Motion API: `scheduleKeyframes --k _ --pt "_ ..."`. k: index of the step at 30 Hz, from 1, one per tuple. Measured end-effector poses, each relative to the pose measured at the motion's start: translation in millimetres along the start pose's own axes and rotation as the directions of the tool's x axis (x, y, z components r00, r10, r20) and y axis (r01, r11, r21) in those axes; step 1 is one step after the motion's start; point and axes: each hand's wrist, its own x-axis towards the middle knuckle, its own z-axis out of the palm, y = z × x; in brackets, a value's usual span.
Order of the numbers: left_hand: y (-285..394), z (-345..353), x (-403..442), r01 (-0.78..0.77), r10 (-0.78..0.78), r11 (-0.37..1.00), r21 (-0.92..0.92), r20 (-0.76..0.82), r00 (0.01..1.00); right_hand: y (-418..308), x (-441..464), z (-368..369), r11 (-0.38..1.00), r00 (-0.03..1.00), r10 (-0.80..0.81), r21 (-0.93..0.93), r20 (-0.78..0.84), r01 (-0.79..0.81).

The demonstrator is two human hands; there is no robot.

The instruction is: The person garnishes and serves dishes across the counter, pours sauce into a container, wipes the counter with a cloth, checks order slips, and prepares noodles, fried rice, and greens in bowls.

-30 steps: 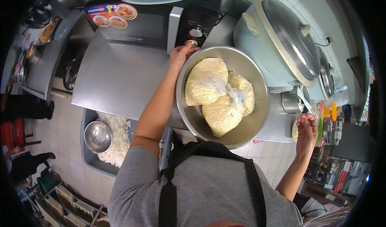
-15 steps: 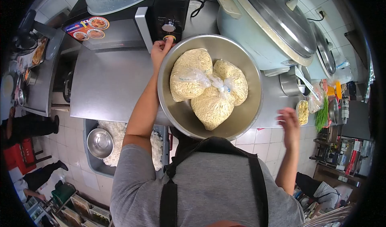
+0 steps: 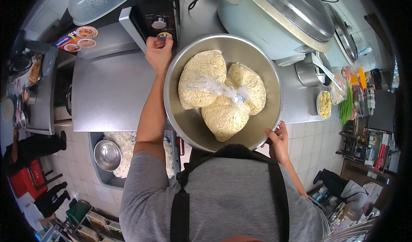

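My left hand (image 3: 159, 54) pinches the lower knob (image 3: 162, 35) on the front panel of a black microwave oven (image 3: 112, 36). My right hand (image 3: 279, 142) grips the near right rim of a large steel bowl (image 3: 174, 117), thumb over the edge and fingers beneath. Inside the bowl lie three knotted clear plastic bags of pale noodles: one bag at left (image 3: 201, 66), another at right (image 3: 253, 85) and a third in front (image 3: 225, 119). The bowl sits against my apron, overlapping the front of the steel counter (image 3: 111, 94).
Big lidded pale-green cookers (image 3: 253, 25) stand behind the bowl. At right are a steel pot (image 3: 305, 72), a dish of yellow food (image 3: 324, 104) and green stalks (image 3: 346, 104). Below, a grey tub (image 3: 96, 173) holds white rice and a metal bowl (image 3: 107, 155). Other people are visible at both sides.
My right hand has come in from the open air at right and taken hold of the bowl's rim. My left hand stays on the knob. The view has shifted slightly.
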Motion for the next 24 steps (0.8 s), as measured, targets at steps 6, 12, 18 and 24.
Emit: scheduleKeyframes --k 6,12,18,24 --pt "0 -4 3 -0.401 0.419 0.809 0.430 0.058 0.906 0 -4 -4 1.000 0.999 0.008 -0.011 -0.046 -0.009" --pt "-19 -10 12 -0.465 0.450 0.739 0.487 0.156 0.879 4 3 -6 0.999 0.998 0.032 0.013 -0.058 -0.031" --pt "-32 -73 -8 -0.106 0.066 0.991 0.080 0.390 0.918 -1 19 -12 1.000 1.000 0.009 0.022 -0.020 -0.009" --pt "5 -202 -92 -0.174 0.181 0.894 0.413 0.022 0.983 6 40 -34 0.984 0.939 -0.017 0.174 0.343 -0.046"
